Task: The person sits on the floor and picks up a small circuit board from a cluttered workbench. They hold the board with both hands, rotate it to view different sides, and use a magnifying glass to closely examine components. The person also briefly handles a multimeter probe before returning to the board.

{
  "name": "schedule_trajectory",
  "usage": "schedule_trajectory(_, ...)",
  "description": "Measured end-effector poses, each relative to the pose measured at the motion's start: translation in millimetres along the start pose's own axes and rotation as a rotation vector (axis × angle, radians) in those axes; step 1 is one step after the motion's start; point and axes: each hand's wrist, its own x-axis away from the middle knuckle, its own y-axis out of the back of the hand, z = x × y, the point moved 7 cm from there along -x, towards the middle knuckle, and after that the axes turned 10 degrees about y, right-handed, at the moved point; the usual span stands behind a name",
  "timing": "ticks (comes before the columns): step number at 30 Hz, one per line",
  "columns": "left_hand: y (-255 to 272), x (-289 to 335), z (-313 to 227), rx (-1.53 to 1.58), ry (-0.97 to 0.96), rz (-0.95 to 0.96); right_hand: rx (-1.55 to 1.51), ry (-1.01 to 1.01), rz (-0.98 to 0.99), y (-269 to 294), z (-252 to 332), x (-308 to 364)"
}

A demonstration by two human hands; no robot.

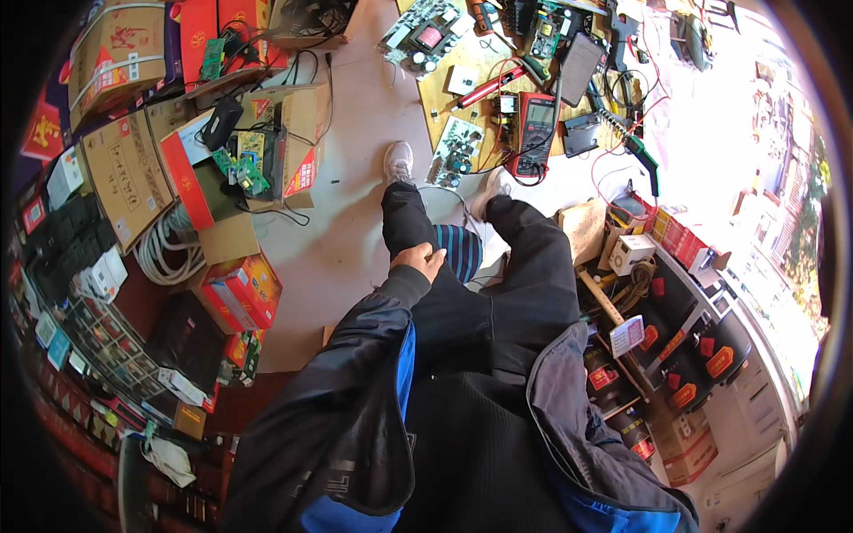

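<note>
Overall, a yellow tabletop (437,96) spreads beyond the person's dark-trousered legs (533,258). Between them shows blue-striped fabric (460,250). On the tabletop, a red-framed digital multimeter (536,142) lies right of a circuit board (456,153). Beside the fabric, the left hand (418,259) curls loosely; whether it pinches anything, or how the right hand stands, cannot be told.

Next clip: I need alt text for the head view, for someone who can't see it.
The person's left hand is over their dark trousers; the right hand is out of view. Ahead, a red multimeter and circuit boards lie on a wood-coloured surface, with cardboard boxes to the left.
</note>
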Motion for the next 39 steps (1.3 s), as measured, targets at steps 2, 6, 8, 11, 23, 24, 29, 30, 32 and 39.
schedule_trajectory(2, 1.9, -3.4, 0.4, -0.045, -0.028, 0.000, 0.010, -0.008, 0.003, -8.5, 0.3, -10.9)
schedule_trajectory(6, 5.7, -23.0, -2.7, -0.150, -0.098, -0.060, 0.006, 0.007, 0.012, -29.5, 6.1, -28.2)
schedule_trajectory(8, 9.5, -34.6, -7.0, -0.161, -0.154, -0.108, -0.006, 0.032, 0.019, -35.0, 12.2, -25.8)
schedule_trajectory(11, 21.6, -47.8, -15.3, -0.165, -0.261, -0.217, -0.112, 0.154, 0.064, -29.1, 23.7, 15.9)
schedule_trajectory(23, 50.8, -106.5, -29.2, -0.194, -0.721, -0.521, 0.006, -0.363, -0.007, -25.9, -295.1, 197.0)
schedule_trajectory(24, 47.6, -112.0, -29.3, -0.204, -0.731, -0.522, 0.047, -0.416, -0.027, -35.0, -337.0, 204.1)
schedule_trajectory(29, 19.4, -122.0, -24.1, -0.203, -0.965, -0.619, 0.185, -0.615, -0.104, -92.3, -527.8, 233.2)
schedule_trajectory(30, 14.1, -119.6, -20.4, -0.210, -1.015, -0.659, 0.201, -0.645, -0.122, -102.8, -559.4, 237.5)
schedule_trajectory(32, -0.4, -111.5, -12.5, -0.273, -1.063, -0.701, 0.212, -0.702, -0.151, -120.4, -613.9, 250.8)
schedule_trajectory(39, -16.2, -74.0, 6.3, -0.163, -1.009, -0.790, 0.116, -0.630, -0.615, -90.2, -669.5, 255.4)
